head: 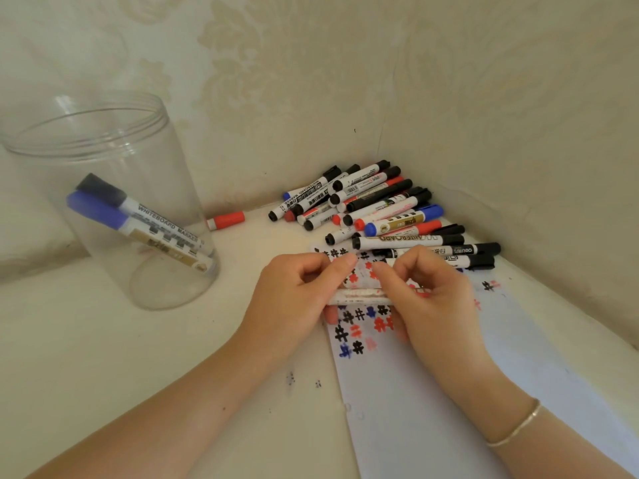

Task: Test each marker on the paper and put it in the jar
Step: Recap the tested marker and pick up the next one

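Note:
Both my hands hold one white marker (pixel 359 296) level above the paper (pixel 432 392). My left hand (pixel 294 302) grips its left end and my right hand (pixel 428 299) grips its right end, where a bit of red shows. The paper carries several black, red and blue test marks under my hands. A clear jar (pixel 114 202) stands at the left with a black marker and a blue marker (pixel 100 210) leaning inside. A pile of several markers (pixel 377 209) lies in the corner behind my hands.
One red-capped marker (pixel 226 220) lies apart by the wall, between the jar and the pile. Patterned walls meet in a corner right behind the pile. Small ink spots (pixel 290 378) mark the white surface left of the paper.

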`<state>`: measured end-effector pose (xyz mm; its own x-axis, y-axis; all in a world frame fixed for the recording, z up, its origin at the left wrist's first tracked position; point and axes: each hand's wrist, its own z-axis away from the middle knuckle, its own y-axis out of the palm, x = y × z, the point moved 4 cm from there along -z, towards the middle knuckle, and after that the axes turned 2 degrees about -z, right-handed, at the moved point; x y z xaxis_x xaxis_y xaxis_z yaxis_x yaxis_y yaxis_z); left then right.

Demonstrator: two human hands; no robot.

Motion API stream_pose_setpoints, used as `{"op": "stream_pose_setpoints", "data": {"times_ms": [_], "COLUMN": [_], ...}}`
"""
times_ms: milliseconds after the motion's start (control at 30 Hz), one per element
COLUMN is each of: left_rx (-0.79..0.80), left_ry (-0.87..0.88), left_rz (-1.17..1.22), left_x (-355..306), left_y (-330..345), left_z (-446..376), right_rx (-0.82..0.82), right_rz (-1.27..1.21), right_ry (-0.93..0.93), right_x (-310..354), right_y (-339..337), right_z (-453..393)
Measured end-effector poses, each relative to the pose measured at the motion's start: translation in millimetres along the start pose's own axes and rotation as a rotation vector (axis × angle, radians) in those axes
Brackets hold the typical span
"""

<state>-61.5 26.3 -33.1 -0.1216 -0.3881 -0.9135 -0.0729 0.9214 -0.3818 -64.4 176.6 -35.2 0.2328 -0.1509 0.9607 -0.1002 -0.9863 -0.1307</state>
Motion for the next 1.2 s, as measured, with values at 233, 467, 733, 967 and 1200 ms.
{"op": "stream_pose_setpoints", "data": {"times_ms": [233, 467, 733, 967, 1200], "left_rx": [-0.151, -0.288, -0.693, -0.822, -0.516], "left_ry": [0.015, 0.224, 0.675, 0.563, 0.080], "left_rz": [-0.020, 0.042, -0.349, -0.555, -0.734], "left_x": [-7.6, -74.5, -146.1, -155.8, -115.3], "left_y": [-8.9, -62.8, -143.6, -187.8, -197.7], "left_z": [5.3, -0.3, 9.8, 3.7, -22.3], "right_rx": [0.058, 0.020, 0.248, 0.650, 0.620], "right_rz": [0.109, -0.408, -0.294, 0.947, 1.029], "right_ry": [-0.011, 0.155, 0.201, -0.718, -0.584], "right_x": [5.8, 59.0, 70.2, 16.8, 9.2], "right_y": [12.7, 44.3, 141.0, 209.0, 195.9], "right_z": [-8.1, -76.5, -96.2, -85.7, -108.1]}}
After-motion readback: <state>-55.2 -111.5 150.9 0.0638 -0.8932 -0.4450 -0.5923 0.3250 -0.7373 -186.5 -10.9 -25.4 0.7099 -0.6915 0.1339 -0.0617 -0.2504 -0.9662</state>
